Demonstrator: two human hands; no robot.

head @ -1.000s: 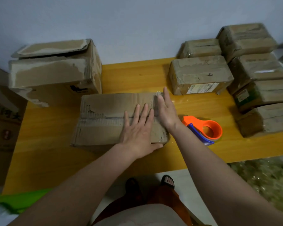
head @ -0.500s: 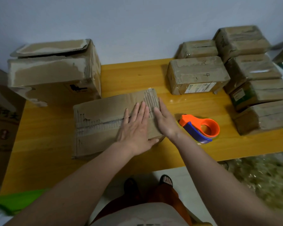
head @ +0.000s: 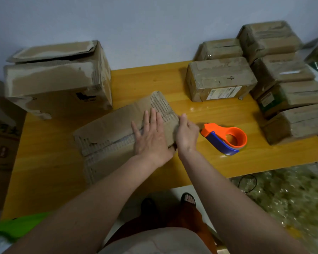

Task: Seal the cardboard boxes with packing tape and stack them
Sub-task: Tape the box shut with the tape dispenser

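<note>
1. Tabletop (head: 151, 83): yellow wood, set against a pale wall, carrying all the items below.
2. Big box (head: 57, 79): worn cardboard, at the back left of the tabletop, top flap loose and slightly raised.
3. Stack of boxes (head: 286, 85): taped brown boxes piled at the right end of the tabletop, several layers, leaning toward the right edge.
4. Flat box (head: 114, 132): torn cardboard, at the front centre of the tabletop, turned at an angle, its far right corner pointing toward the wall; outer paper stripped in places, ribbing exposed along the middle seam.
5. Marked box (head: 218, 77): taped, behind the tape dispenser and just left of the stack, a label on its front face and a handwritten mark on top.
6. Left hand (head: 151, 136): palm down on the right part of the flat box, fingers straight and spread, pressing, gripping nothing.
7. Right hand (head: 186, 133): at the right end of the flat box, fingers curled round its edge, thumb on top.
8. Tape dispenser (head: 226, 137): orange and blue, lying on the tabletop just right of the right hand, not touched.
</note>
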